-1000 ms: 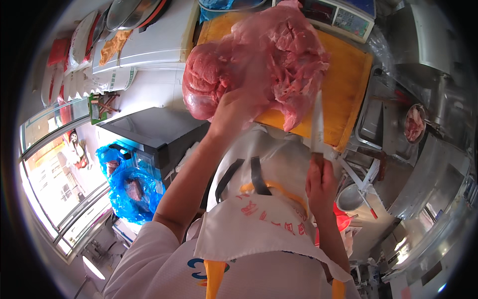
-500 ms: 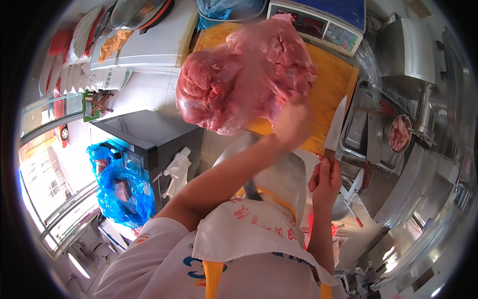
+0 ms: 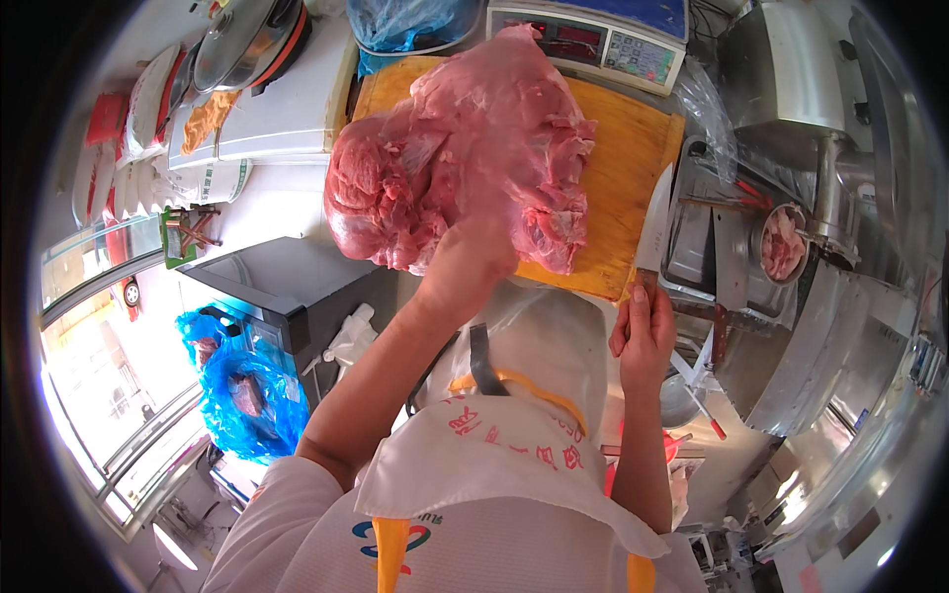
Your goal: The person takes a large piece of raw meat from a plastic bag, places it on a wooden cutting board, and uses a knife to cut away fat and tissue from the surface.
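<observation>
A large slab of raw red meat point(image 3: 539, 114) lies spread over the yellow cutting board point(image 3: 633, 158), its left lobe point(image 3: 361, 178) hanging past the board's near-left edge. At the near edge of the meat, around its middle, is my left hand point(image 3: 470, 262), fingers curled against the flesh; they are partly smeared by motion. Right of the board, my right hand point(image 3: 645, 331) is closed round the brown handle of a knife point(image 3: 653, 222). The blade points away from me, along the board's right edge.
A digital scale point(image 3: 593, 44) stands behind the board. To the right are a metal tray point(image 3: 692, 242) and a meat grinder point(image 3: 830, 198) with meat in a bowl point(image 3: 784, 247). Blue plastic bags point(image 3: 257, 395) holding meat lie left, beside a dark cabinet point(image 3: 287, 277).
My left hand has moved left along the meat, from its right part to its middle. The meat's middle now shows more open folds. The right hand still holds the knife; the view has shifted slightly.
</observation>
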`<action>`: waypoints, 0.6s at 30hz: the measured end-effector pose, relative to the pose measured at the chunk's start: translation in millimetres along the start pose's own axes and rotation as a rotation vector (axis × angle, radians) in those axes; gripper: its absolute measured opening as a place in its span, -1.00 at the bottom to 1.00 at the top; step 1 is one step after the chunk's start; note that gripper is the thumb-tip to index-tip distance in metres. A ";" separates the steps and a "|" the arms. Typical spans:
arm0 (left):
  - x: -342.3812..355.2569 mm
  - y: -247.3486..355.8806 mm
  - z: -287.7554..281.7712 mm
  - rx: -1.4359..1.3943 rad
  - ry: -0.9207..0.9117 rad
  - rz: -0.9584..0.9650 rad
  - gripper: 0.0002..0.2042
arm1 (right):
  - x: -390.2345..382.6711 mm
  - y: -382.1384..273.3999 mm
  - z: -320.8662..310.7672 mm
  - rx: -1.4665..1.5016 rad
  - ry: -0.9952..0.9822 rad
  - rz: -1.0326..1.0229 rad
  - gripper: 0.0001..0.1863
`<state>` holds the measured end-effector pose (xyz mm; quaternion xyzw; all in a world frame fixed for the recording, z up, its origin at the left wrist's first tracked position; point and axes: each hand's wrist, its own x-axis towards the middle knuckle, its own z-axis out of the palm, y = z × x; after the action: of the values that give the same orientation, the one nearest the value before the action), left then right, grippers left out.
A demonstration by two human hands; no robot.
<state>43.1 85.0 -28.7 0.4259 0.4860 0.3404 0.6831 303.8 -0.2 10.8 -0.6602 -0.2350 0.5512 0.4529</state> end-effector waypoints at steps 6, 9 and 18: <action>24.0 48.7 22.1 0.147 -0.064 0.017 -0.94 | 3.8 2.7 -2.4 0.000 -0.025 -0.017 -0.77; 27.7 62.2 29.2 -0.262 -0.143 -0.057 -0.86 | 1.7 8.1 -6.8 0.023 0.005 0.012 -0.77; 33.1 102.8 114.2 0.346 -0.446 -0.077 -0.91 | -2.3 50.0 -26.9 -0.152 0.159 -0.089 -0.74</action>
<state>156.6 127.1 71.5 0.5818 0.3902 0.1241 0.7027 319.0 -35.1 -31.4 -0.7231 -0.2687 0.4570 0.4428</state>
